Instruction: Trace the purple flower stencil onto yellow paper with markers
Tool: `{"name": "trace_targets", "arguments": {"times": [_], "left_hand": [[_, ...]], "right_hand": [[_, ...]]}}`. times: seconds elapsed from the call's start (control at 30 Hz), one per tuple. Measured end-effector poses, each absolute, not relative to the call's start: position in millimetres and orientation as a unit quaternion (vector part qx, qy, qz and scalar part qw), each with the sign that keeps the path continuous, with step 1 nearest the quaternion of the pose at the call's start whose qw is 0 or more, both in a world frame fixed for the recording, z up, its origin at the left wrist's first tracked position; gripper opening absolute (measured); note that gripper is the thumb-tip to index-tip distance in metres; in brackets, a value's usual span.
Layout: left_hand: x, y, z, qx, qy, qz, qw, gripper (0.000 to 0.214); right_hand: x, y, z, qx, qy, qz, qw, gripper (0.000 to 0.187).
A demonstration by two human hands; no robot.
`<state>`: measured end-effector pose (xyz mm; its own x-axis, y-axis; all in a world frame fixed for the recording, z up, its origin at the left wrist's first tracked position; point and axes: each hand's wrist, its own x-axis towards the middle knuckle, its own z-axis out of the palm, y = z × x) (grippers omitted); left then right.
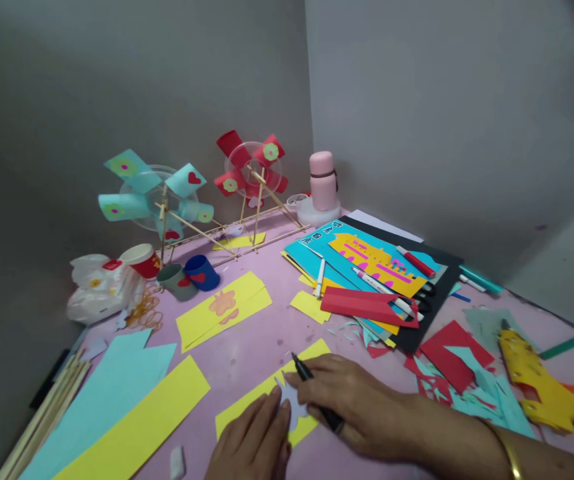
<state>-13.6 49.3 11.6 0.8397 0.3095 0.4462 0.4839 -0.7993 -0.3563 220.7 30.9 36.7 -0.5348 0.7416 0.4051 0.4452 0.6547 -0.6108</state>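
On a yellow paper strip point(247, 407) near the table's front lies a pale lilac paper cutout point(294, 408), shaped somewhat like a butterfly. My left hand point(254, 437) rests flat over the strip, its fingers stretched out across the cutout's left side. A black marker pen point(327, 416) is held in my right hand point(351, 403), its dark tip pointing up and away to the left. The fingertips of that hand touch the cutout's right edge. Beyond them sits a folded yellow paper point(247, 293) bearing an orange flower shape point(223, 303).
Two paper-bladed wheels, light blue point(139, 173) and red point(231, 147), stand on stick frames at the back beside a pink flask point(323, 180). Coloured sheets and scissors point(424, 300) lie right, near a yellow glue gun point(537, 387). Left are paper strips point(137, 420) and wooden sticks point(41, 413).
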Motion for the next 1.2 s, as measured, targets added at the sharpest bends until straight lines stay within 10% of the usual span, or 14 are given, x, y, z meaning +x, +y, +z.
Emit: {"name": "trace_targets", "arguments": {"times": [0.17,0.57,1.2], "left_hand": [[-10,50,16,-0.925,-0.203,-0.19,0.259,0.037],[-15,48,10,-0.927,-0.227,-0.187,0.232,0.031],[-1,41,29,-0.93,-0.294,-0.174,0.134,0.027]], "right_hand": [[214,34,40,-0.366,-0.882,0.201,0.219,0.022],[218,31,39,-0.4,-0.814,0.223,0.357,0.038],[211,31,36,-0.41,-0.852,0.238,0.222,0.052]]}}
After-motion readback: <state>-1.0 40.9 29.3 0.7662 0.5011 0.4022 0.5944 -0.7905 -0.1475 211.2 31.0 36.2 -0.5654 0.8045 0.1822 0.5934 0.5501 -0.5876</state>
